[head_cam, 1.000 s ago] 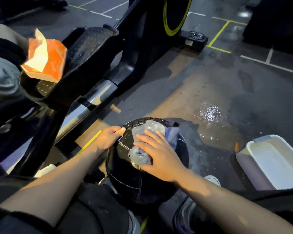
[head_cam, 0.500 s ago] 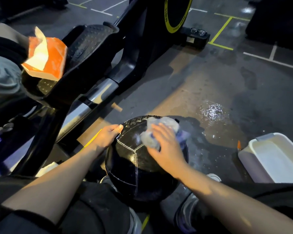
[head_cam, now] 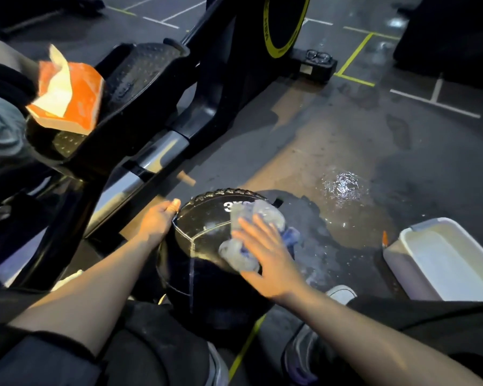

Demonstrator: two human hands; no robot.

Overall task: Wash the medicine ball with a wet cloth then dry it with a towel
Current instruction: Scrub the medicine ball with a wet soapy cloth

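Wet cloth (head_cam: 244, 240) under right fingers (head_cam: 251, 232)

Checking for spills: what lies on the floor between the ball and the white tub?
In the head view, wet floor: a puddle spreads between the ball and the tub.

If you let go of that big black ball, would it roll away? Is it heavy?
Probably heavy: the medicine ball shows a weight marking. Being round, it might roll, which is likely why the left hand steadies its side. It looks shiny under the wet cloth the right hand presses on, so perhaps slippery.
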